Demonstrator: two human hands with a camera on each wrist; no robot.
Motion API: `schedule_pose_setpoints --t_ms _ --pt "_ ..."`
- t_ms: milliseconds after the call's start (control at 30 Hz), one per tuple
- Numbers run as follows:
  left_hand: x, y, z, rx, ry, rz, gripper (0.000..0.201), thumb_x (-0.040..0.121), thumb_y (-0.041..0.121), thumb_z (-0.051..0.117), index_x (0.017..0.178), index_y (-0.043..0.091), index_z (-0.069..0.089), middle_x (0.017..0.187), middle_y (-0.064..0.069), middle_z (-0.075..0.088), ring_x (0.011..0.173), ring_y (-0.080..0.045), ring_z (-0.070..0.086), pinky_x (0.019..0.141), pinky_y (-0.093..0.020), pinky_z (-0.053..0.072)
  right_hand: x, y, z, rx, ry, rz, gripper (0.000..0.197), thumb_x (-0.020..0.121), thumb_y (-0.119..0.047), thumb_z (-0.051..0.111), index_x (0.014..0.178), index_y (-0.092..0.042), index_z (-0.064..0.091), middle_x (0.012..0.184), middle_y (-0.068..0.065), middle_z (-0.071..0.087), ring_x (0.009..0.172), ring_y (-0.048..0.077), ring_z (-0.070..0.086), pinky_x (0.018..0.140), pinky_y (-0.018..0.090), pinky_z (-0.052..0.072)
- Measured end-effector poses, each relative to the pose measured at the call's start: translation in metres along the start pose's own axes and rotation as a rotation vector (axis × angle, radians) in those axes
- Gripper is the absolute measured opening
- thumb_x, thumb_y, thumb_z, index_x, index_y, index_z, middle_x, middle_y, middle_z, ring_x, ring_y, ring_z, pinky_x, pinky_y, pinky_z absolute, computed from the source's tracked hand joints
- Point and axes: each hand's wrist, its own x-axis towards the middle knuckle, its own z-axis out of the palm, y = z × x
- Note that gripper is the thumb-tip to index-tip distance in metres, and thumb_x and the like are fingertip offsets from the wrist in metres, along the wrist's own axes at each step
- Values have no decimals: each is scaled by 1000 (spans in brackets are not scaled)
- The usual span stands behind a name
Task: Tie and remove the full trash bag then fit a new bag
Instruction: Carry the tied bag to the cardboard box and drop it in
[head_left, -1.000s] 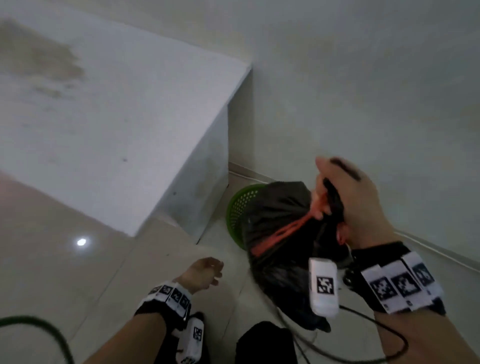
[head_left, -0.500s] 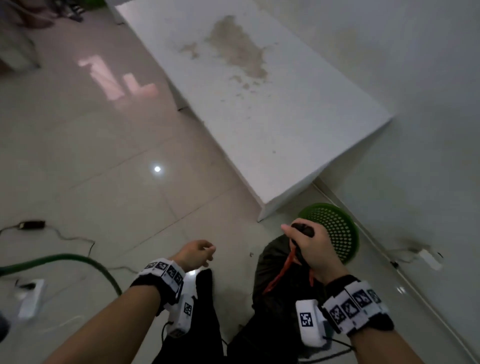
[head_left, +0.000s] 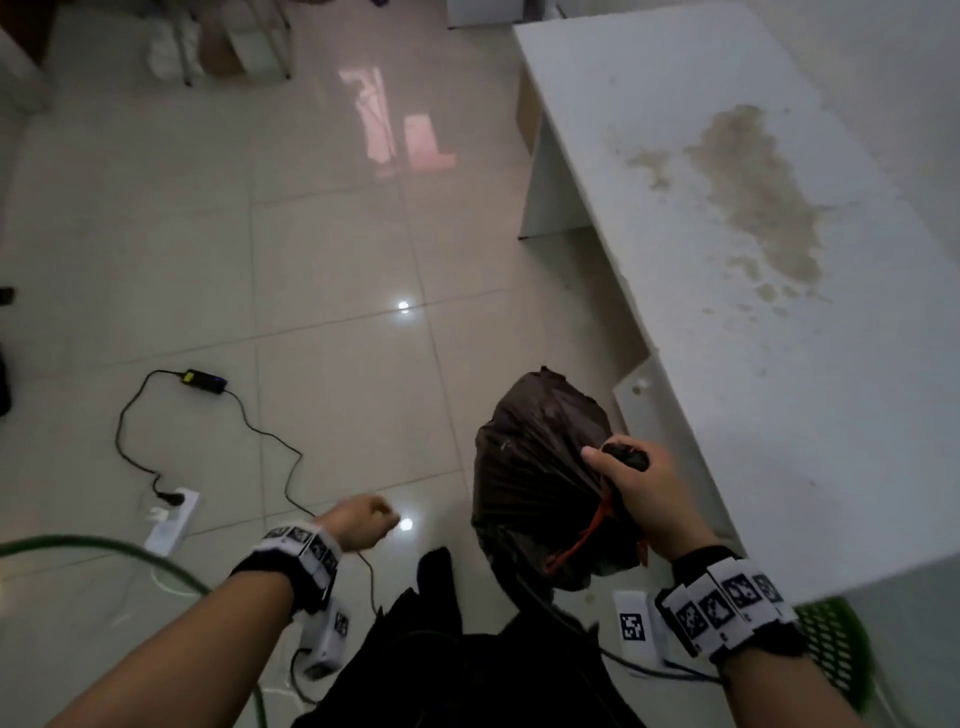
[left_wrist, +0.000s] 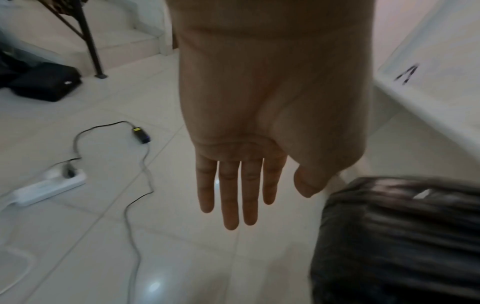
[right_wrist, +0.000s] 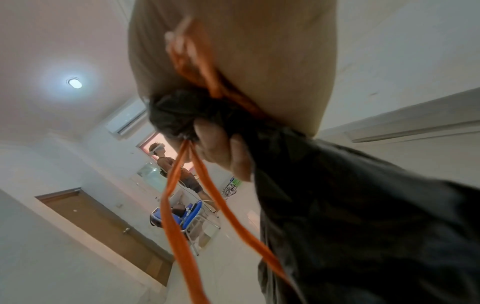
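Right hand (head_left: 641, 501): fingers (right_wrist: 223, 152) curled tight round the knotted neck of the black trash bag (head_left: 540, 467); palm side hidden in the head view.
Bag: hangs below those fingers, beside the white table (head_left: 779, 312); blurred in the left wrist view.
Orange drawstring (right_wrist: 179, 205): trails from the fist.
Left hand (left_wrist: 259, 123): fingers straight, holding nothing.
Green bin (head_left: 836, 644): behind the right wrist, mostly cut off.
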Motion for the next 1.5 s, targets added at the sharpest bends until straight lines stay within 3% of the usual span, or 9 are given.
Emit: schedule_pose_setpoints --t_ms 67,267,400,567,733,833,1000,1200,1500 --pt "18 27 -53 -129 80 99 24 97 38 56 107 19 67 98 -6 74 82 -21 69 80 -28 54 38 -20 14 7 23 0 43 91 -20 69 58 -13 43 57 5 36 53 19 38 60 35 32" --pt "83 80 -186 -477 183 192 19 99 31 54 111 19 64 98 -8 73 81 -22 70 68 -28 48 188 -86 57 -54 7 -91 37 91 -18 69 58 -13 52 55 3 46 52 17 45 58 30 37" --pt "128 64 -247 -494 194 53 22 100 28 53 113 14 63 102 -12 72 82 -23 68 63 -25 48 297 -128 86 -27 -76 -76 36 91 -15 68 58 -15 53 53 -5 48 52 11 48 59 28 39" --pt "166 19 -296 -464 175 -255 30 100 27 54 117 5 63 95 -12 71 71 -22 65 49 -20 42 417 -197 97 -16 -133 -66 32 91 -17 69 62 -10 54 56 2 48 52 15 47 58 32 39" --pt "208 22 -368 -465 47 -381 32 101 32 51 120 9 61 95 -9 70 77 -23 66 59 -24 44 526 -259 98 -26 -116 -96 37 87 -26 70 61 -11 50 57 11 39 55 22 38 59 41 34" --pt "266 51 -444 -476 32 -342 32 102 33 48 122 10 58 103 -10 69 81 -23 66 65 -27 46 595 -286 109 -4 -78 -74 37 89 -23 70 60 -11 49 57 7 39 54 20 38 60 39 34" --pt "380 129 -616 -440 109 -121 26 102 28 49 117 9 60 100 -12 68 80 -25 64 58 -26 42 710 -333 149 46 3 -33 38 89 -20 70 55 -21 53 56 -2 49 58 16 48 64 34 39" --pt "455 231 -808 -593 192 100 22 103 23 48 118 10 58 94 -11 67 70 -19 61 60 -27 42 828 -409 180 73 106 -2 33 86 -25 72 57 -21 58 59 -4 56 63 17 56 65 32 43" --pt "580 281 -922 -462 57 -76 16 104 24 46 109 12 56 91 -9 66 68 -21 61 61 -26 40 1011 -510 140 237 235 -73 31 91 -17 67 68 -2 53 59 14 42 44 21 40 45 25 39"
